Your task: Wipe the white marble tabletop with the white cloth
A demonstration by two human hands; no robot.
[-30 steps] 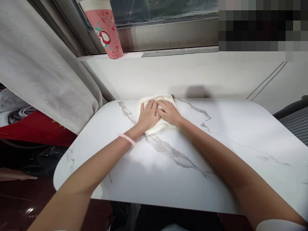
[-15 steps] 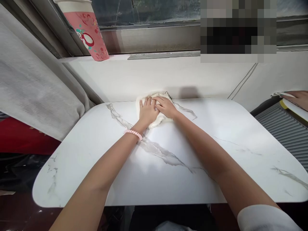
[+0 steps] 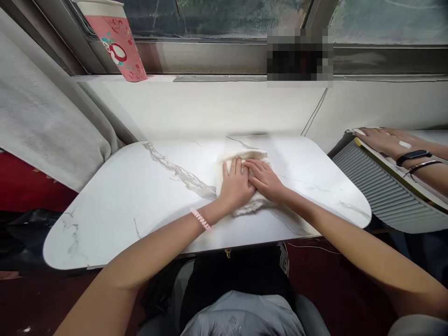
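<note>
A cream-white cloth (image 3: 255,204) lies bunched on a white marble-patterned table (image 3: 105,205), a little right of the middle. My left hand (image 3: 236,186), with a pink coil band on its wrist, presses flat on the cloth with fingers stretched out. Right beside it, my right hand (image 3: 268,181) also rests flat on the cloth, its fingers extended and touching or overlapping the left hand's edge. Both palms hide the cloth's centre.
On the window sill at the back left stands a pink patterned cup (image 3: 121,49). A grey curtain (image 3: 42,98) hangs at the left. At the right, another person's hands (image 3: 381,140) rest on a white surface with a ribbed grey side (image 3: 381,186).
Both my hands and the cloth have moved from the table's back edge toward me and slightly right. The view has shifted, showing more of the other person's arms at the right.
</note>
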